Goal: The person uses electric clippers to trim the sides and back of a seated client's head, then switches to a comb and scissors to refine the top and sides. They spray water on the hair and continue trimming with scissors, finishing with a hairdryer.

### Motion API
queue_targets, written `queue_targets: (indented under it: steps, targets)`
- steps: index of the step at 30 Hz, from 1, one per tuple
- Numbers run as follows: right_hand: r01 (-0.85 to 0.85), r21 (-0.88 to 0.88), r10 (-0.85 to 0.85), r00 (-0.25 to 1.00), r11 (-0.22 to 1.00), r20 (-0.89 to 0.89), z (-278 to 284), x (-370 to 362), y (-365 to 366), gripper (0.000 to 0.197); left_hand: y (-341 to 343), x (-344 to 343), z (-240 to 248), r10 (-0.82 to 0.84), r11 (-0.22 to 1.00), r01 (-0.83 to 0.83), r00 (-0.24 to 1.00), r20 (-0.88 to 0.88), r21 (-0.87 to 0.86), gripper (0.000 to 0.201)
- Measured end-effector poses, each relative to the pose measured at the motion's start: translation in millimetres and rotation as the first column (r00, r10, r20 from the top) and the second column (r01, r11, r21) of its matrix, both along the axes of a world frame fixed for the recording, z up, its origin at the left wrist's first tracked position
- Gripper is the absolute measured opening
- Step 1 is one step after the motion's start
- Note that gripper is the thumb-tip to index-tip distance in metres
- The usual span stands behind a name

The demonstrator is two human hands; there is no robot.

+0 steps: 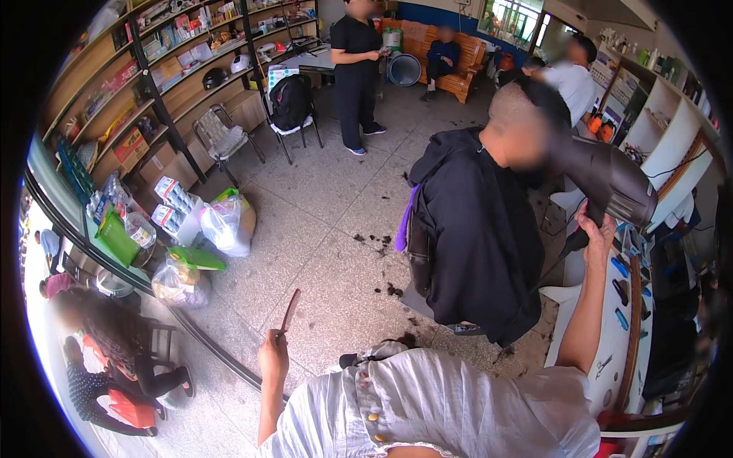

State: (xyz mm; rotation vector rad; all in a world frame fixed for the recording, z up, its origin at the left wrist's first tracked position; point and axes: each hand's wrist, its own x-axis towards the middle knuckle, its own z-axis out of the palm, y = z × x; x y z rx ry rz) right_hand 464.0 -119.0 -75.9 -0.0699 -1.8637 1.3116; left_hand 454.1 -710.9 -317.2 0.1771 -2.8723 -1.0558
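My right hand is wrapped round the handle of a dark hair dryer, raised at the right. Its nozzle end is close to the head of a seated person draped in a black cape. The hair on the side of that head is cropped short, with longer dark hair on top. Out to the left, my left hand grips a thin reddish-brown comb by its lower end. The comb points up, well apart from the seated person.
Cut hair lies on the speckled floor. Scissors and blue clippers rest on the counter at right. Bags, chairs and shelves line the left. Another person stands at the back; others sit beyond the doorway track.
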Motion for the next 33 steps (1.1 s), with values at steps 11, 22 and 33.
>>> queue_targets:
  steps: [11, 22, 33]
  targets:
    - [-0.382, -0.370, 0.530, 0.666, 0.847, 0.525, -118, -77, -134, 0.043, 4, -129, 2, -0.113, 0.993, 0.113, 0.994, -0.003, 0.039, 0.015]
    - [0.017, -0.429, 0.379, 0.436, 0.903, 0.816, -297, -51, -193, 0.026, 50, -300, 12, -0.511, 0.859, 0.511, 0.859, -0.025, 0.019, 0.014]
    - [0.756, 0.033, -0.175, 0.108, 0.653, 0.979, -322, 175, -318, 0.027, 151, -413, -20, -0.934, 0.348, 0.937, 0.348, 0.087, -0.006, 0.013]
